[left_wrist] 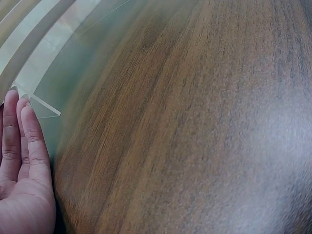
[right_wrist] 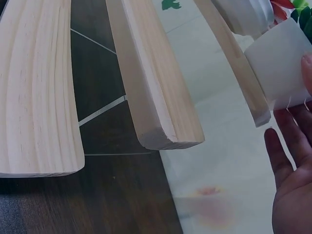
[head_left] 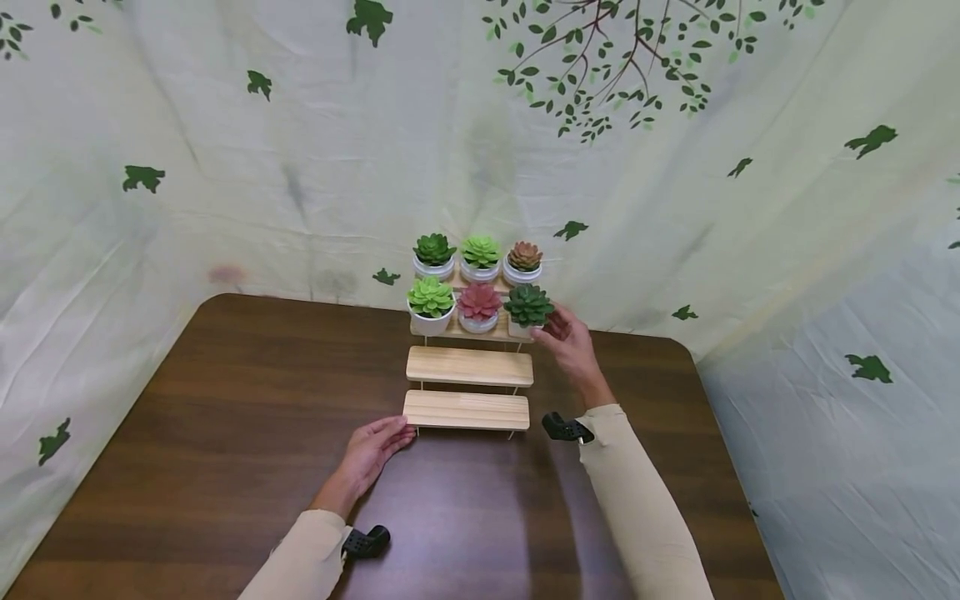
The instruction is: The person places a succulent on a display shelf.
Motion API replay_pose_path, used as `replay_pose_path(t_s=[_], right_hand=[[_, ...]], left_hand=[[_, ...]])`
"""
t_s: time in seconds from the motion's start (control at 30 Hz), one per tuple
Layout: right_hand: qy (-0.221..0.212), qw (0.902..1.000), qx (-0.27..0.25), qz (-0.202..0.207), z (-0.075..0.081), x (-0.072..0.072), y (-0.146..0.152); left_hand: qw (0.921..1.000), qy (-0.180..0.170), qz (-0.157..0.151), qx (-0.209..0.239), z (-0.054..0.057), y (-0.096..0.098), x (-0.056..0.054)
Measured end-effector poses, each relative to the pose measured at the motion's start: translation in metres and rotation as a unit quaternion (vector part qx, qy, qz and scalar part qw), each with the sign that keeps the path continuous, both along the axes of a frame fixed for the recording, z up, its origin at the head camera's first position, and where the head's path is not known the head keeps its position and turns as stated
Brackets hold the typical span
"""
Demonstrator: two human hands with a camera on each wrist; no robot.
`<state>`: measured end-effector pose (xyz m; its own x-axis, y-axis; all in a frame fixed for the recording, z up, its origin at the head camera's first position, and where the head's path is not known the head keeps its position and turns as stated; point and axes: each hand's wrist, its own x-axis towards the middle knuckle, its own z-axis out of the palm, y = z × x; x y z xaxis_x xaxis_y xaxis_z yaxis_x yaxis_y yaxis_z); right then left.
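Note:
A tiered wooden stand [head_left: 469, 367] carries small potted artificial succulents on its two upper tiers. My right hand [head_left: 572, 343] holds the white pot of a dark green succulent [head_left: 529, 306] at the right end of the second tier from the top. In the right wrist view, fingers and part of the thumb are around that white pot [right_wrist: 280, 61], close to the plank's end. My left hand [head_left: 372, 450] touches the front left corner of the lowest plank [head_left: 467, 410]. Its visible fingers [left_wrist: 36, 141] are straight in the left wrist view; its thumb is hidden there.
Beside the held plant stand a red succulent [head_left: 478, 303] and a light green one [head_left: 431, 298]. Behind are dark green [head_left: 434, 252], light green [head_left: 480, 254] and brownish [head_left: 524, 258] ones. The stand rests on a dark wooden table [head_left: 262, 417], before a leaf-patterned curtain [head_left: 315, 150].

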<state>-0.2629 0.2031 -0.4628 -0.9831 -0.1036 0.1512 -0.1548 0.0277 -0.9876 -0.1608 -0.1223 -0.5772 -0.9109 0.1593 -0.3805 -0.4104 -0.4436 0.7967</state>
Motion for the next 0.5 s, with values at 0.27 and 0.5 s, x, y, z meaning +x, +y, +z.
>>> replay_pose_path(t_s=[0.27, 0.5], right_hand=[[-0.014, 0.9996, 0.024, 0.000, 0.015, 0.008, -0.004], [0.001, 0.9995, 0.022, -0.022, -0.007, 0.005, 0.003]], left_hand=[[1.0000, -0.001, -0.005, 0.005, 0.001, -0.001, 0.000], [1.0000, -0.001, 0.005, 0.004, -0.004, 0.002, 0.001]])
